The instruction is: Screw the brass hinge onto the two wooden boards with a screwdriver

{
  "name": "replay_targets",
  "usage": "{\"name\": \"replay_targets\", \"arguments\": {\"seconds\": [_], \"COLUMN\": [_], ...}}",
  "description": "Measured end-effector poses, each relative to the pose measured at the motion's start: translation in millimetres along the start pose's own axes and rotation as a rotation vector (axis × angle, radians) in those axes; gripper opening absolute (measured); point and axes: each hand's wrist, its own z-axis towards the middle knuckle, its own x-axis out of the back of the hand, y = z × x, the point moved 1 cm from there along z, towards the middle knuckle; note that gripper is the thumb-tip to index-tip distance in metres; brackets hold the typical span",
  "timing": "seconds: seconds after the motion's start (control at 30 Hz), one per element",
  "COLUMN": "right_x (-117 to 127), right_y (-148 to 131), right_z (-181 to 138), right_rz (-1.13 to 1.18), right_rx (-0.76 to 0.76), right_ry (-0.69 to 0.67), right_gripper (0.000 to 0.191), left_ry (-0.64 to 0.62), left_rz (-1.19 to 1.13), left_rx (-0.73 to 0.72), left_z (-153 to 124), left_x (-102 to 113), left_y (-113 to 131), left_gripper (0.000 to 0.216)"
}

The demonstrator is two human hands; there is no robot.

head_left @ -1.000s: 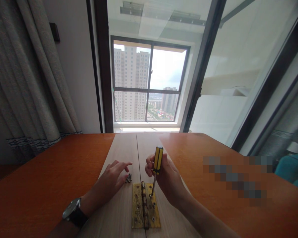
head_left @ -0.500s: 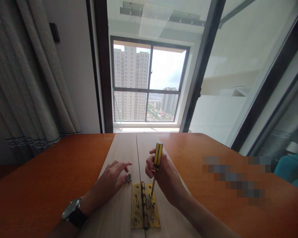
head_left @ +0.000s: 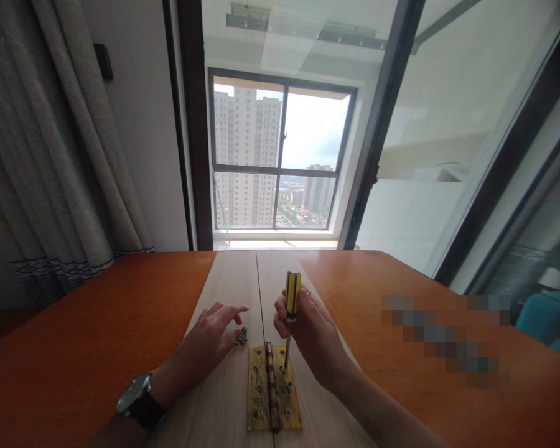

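Note:
My right hand (head_left: pixel 310 323) is closed round a screwdriver (head_left: pixel 293 296) with a yellow and black handle. Its shaft points down, and the tip meets a screw (head_left: pixel 283 369) in the right leaf of a worn brass hinge (head_left: pixel 260 398). More screw heads show lower on that leaf; the left leaf has several holes. The hinge's knuckle lies along the seam between two pale wooden boards (head_left: pixel 233 280). My left hand (head_left: pixel 217 326) rests on the left board with fingers stretched out and holds nothing. Beside its thumb lie a few loose screws (head_left: pixel 241 336).
The boards lie on an orange-brown wooden table (head_left: pixel 135 298). A blurred-out patch (head_left: pixel 443 336) covers something on the table's right side. A grey curtain (head_left: pixel 65 137) hangs at left, a window (head_left: pixel 280 149) is beyond the table, and a teal chair (head_left: pixel 548 320) stands at right.
The screwdriver handle has shifted slightly left and stands more upright, with my right fingers turned round it. The tip stays on the same screw. My left hand has not moved.

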Motion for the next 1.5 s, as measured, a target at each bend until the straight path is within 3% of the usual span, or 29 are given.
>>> {"name": "replay_targets", "arguments": {"seconds": [0.47, 0.7, 1.2, 1.5], "right_x": [-4.1, -3.2, -3.2, -4.9], "right_y": [-5.1, -5.0, -5.0, -7.0], "right_z": [0.8, 1.2, 0.6, 0.6], "right_rz": [-0.037, -0.003, 0.034, 0.016], "right_rx": [0.021, 0.015, 0.008, -0.004], "right_ry": [0.038, -0.010, 0.070, 0.007], "right_gripper": [0.046, 0.041, 0.048, 0.045], "left_ry": [0.005, 0.002, 0.013, 0.005], "left_rz": [-0.007, 0.002, 0.020, 0.010], "left_rx": [-0.012, -0.015, -0.035, -0.029], "left_z": [-0.5, 0.0, -0.2, -0.6], "left_x": [-0.2, -0.7, -1.8, -0.4], "left_y": [-1.1, 0.0, -3.4, -0.3], "left_gripper": [0.035, 0.035, 0.038, 0.038]}}
